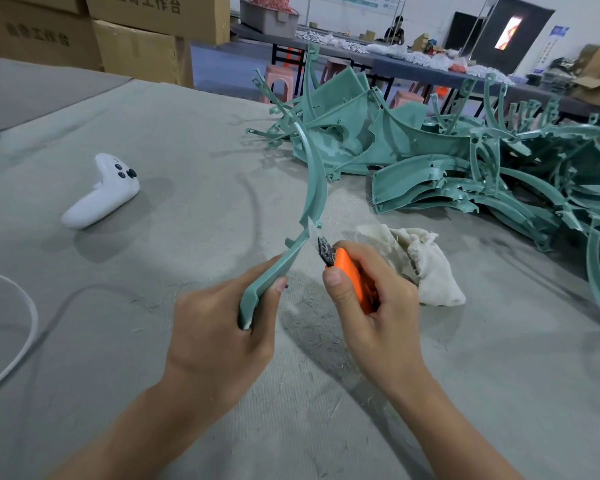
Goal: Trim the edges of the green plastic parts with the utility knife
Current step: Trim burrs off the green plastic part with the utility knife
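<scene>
Gripping the lower end of a curved green plastic part (315,188) in the left hand (219,317), fingers and thumb clamped round its flat foot, raised above the table near mid-view. Arching up and away from that hand toward the heap behind. Pressing the tip of the orange utility knife (352,278) against the part's right-hand edge, at a small notch just above the left thumb. Holding the knife in the right hand (374,303), fingers curled tight round the handle, thumb set at its front end.

Lying just beyond the right hand: a crumpled cream rag (420,258). Crowding the right and rear of the table: a tangled pile of green parts (465,161), running off the right edge of view. Showing a broad stretch of grey table covering (194,143) to the left and front of the hands, strewn with fine shavings. Resting well apart on the left: a white controller (104,192) and a loop of white cable (28,323).

Standing behind the table's far edge: stacked cardboard boxes (136,39), closed. Sitting further back: a grey bin (269,19), heaped with red and white items too small to identify.
</scene>
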